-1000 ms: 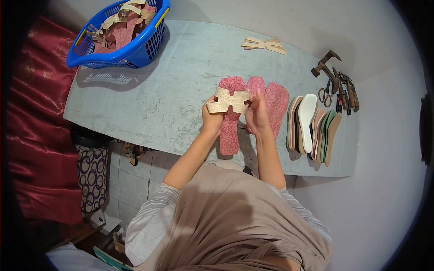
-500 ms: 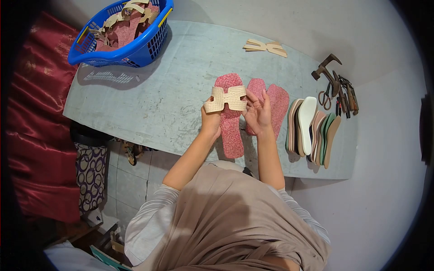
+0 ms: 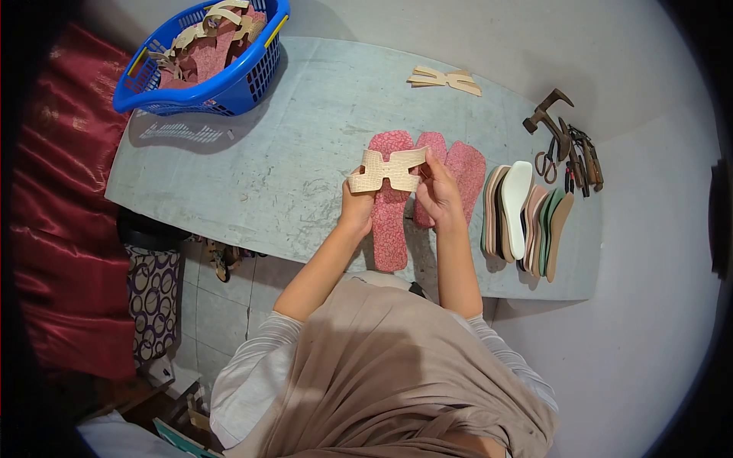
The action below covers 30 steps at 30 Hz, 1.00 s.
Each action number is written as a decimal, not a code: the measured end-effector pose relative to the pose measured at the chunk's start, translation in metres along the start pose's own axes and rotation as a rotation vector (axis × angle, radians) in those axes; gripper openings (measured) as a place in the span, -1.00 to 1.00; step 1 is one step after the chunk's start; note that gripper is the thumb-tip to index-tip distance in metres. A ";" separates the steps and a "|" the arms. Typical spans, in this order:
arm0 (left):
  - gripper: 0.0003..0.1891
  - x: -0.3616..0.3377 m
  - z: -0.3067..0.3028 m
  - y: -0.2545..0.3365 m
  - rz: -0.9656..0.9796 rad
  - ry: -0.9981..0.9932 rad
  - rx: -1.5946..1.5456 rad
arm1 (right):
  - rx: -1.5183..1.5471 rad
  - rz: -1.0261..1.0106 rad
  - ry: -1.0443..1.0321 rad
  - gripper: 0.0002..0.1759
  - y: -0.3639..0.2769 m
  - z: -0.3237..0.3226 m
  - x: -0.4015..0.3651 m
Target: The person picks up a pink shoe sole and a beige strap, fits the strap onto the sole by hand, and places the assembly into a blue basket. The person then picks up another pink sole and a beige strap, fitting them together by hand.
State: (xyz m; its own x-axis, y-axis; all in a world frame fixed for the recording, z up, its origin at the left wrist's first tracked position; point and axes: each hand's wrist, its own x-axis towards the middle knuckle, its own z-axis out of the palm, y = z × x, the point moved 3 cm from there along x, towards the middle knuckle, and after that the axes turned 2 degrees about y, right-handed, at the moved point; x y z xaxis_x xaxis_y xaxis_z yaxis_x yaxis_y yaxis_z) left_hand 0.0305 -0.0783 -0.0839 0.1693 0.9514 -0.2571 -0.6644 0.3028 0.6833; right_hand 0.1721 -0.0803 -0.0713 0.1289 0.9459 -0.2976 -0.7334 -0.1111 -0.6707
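A pink patterned insole hangs over the table's near side, with a cream crocodile-textured sandal strap lying across its upper part. My left hand is closed around the left edge of both, its fingers hidden underneath. At the strap's upper right end, my right hand pinches the tip between thumb and fingers. That end stands slightly off the insole. Just behind my right hand, two more pink insoles lie side by side on the table.
A blue basket of pink pieces and cream straps stands at the table's far left. Cream strap pieces lie at the back. To the right are a row of coloured soles, a hammer, scissors and pliers.
My right hand, open beside the strap before, has closed on its right end and lifted it outward. The insole has shifted slightly right and down in view.
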 end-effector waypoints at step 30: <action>-0.83 -0.001 0.001 0.001 0.139 -0.015 0.247 | -0.321 0.043 -0.251 -0.78 -0.018 0.013 -0.018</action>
State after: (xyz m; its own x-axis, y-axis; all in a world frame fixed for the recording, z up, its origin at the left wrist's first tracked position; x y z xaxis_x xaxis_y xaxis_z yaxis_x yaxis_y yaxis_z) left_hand 0.0305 -0.0788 -0.0822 0.1007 0.9850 -0.1401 -0.4847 0.1716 0.8577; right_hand 0.1743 -0.0913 -0.0449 -0.0934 0.9789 -0.1816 -0.4841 -0.2040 -0.8509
